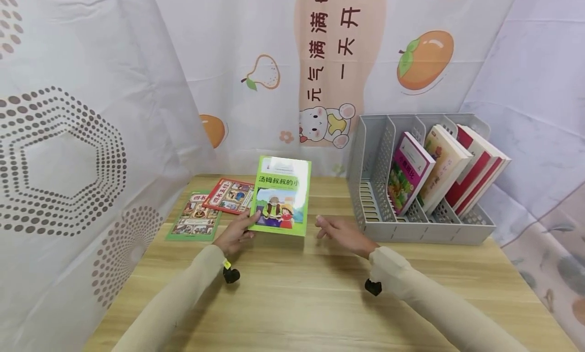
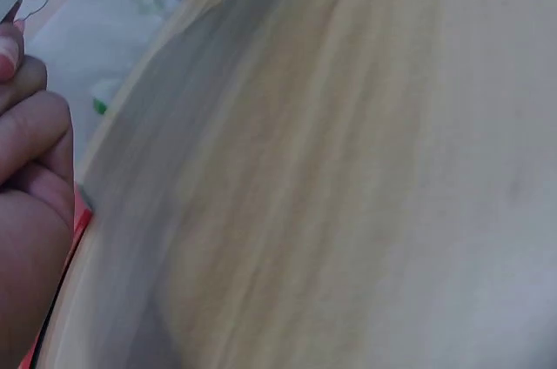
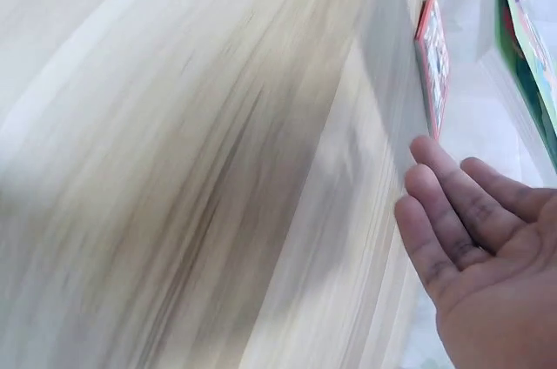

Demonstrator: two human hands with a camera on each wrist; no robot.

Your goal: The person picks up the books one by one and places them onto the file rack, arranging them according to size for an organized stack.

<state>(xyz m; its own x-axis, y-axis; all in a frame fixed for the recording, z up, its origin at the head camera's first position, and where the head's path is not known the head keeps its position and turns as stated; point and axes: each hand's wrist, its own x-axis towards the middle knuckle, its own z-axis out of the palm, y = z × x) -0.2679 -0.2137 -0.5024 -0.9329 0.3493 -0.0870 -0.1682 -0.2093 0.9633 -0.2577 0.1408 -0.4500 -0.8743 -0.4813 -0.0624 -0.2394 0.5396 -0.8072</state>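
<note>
A green-bordered picture book [image 1: 281, 197] is held up off the table, its cover facing me. My left hand [image 1: 235, 233] grips its lower left corner, thumb on the cover; in the left wrist view the curled fingers [image 2: 35, 125] show at the edge. To the right of the book, my right hand [image 1: 340, 232] is apart from it, with nothing held. The right wrist view shows this hand's fingers [image 3: 461, 212] loosely extended, palm visible. Behind the left hand lie a red-bordered book [image 1: 230, 195] and a green-bordered comic-style book [image 1: 194, 217], the red one overlapping the green one.
A grey file rack [image 1: 397, 232] stands at the right on the wooden table [image 1: 283, 301]. Its slots hold a purple-edged book [image 1: 410, 171], a cream book [image 1: 441, 166] and red-and-white books [image 1: 475, 171]. A printed cloth [image 1: 256, 32] hangs behind the table.
</note>
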